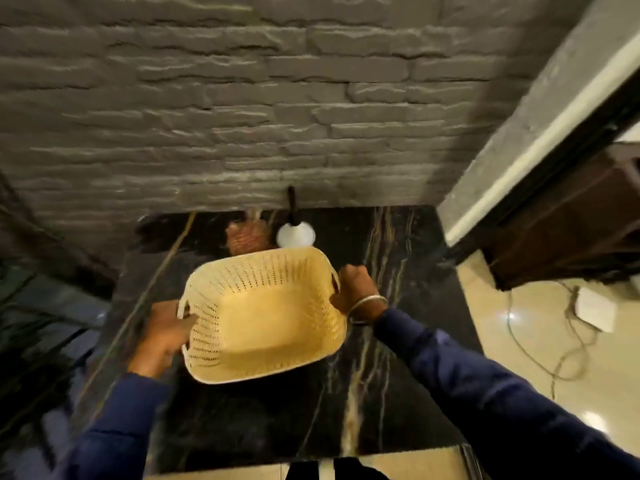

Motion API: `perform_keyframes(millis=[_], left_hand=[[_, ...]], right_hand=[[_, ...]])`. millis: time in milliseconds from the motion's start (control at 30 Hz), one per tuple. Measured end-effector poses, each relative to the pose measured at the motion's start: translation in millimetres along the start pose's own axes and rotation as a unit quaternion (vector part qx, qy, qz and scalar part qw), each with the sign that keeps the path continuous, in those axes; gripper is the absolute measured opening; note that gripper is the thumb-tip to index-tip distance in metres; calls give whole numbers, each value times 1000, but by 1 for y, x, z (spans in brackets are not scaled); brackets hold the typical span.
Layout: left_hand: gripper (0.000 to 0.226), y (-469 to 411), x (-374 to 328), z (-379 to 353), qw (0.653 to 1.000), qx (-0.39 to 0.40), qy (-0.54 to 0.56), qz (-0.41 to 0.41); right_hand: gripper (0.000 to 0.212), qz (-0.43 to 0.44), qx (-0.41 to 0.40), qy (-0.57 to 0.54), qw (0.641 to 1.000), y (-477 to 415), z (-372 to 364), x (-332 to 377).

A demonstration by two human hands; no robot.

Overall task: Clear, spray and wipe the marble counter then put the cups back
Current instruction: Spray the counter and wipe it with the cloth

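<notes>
Hands gripped a cream perforated basket (pixel 263 317) above the black marble counter (pixel 374 386), the left hand (pixel 166 336) closed on its left handle slot and the right hand (pixel 353 289), a bangle at the wrist, closed on the right rim. The basket appeared empty. Behind it, near the grey brick wall (pixel 242 116), stood a white-based object (pixel 295 234) and a blurred reddish item (pixel 246 237).

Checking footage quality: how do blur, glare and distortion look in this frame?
Head view: dim, warm light; motion blur smears the left hand, sleeves and brick wall; wide-angle bends the edges; glare spots on the floor tiles; the basket reads fairly clearly.
</notes>
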State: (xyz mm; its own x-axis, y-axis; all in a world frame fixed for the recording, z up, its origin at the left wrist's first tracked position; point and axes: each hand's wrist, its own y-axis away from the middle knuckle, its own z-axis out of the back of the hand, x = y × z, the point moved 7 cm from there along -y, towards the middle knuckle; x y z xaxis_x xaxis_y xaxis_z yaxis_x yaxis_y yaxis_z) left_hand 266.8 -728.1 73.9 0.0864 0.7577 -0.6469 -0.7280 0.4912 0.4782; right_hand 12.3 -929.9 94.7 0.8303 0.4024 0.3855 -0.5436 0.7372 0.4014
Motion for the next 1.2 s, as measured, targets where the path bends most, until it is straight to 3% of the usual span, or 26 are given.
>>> perform_keyframes(millis=[100, 233, 333, 567, 700, 833, 933, 1000, 1033, 1100, 1200], left_hand=[[20, -5, -34, -35, 997, 25, -56, -45], [3, -14, -134, -133, 965, 84, -147, -200], [8, -6, -203, -210, 924, 96, -213, -303], [19, 18, -279, -359, 884, 152, -242, -371], [21, 34, -290, -401, 868, 151, -274, -385], [23, 32, -284, -419, 865, 147, -288, -383], [20, 29, -284, -424, 859, 147, -290, -395], [27, 28, -283, -425, 855, 162, -288, -401], [37, 29, -283, -423, 853, 173, -281, -404], [53, 35, -284, -412, 856, 187, -242, -417], [35, 50, -290, -368, 857, 129, -142, -478]], right_hand=[[32, -66, -28, -56, 996, 20, 6, -48], [34, -224, -103, -129, 961, 85, 20, -144], [45, -338, -135, -223, 904, 130, -3, -197], [38, -455, -205, -414, 761, 181, -43, -232], [38, -472, -207, -468, 718, 186, -55, -246], [36, -464, -203, -503, 701, 182, -69, -253], [45, -458, -190, -557, 666, 175, -81, -251], [65, -462, -201, -552, 664, 175, -79, -253], [70, -473, -241, -523, 666, 181, -68, -254], [60, -471, -364, -435, 676, 196, -38, -257], [37, -362, -497, -325, 719, 198, 20, -239]])
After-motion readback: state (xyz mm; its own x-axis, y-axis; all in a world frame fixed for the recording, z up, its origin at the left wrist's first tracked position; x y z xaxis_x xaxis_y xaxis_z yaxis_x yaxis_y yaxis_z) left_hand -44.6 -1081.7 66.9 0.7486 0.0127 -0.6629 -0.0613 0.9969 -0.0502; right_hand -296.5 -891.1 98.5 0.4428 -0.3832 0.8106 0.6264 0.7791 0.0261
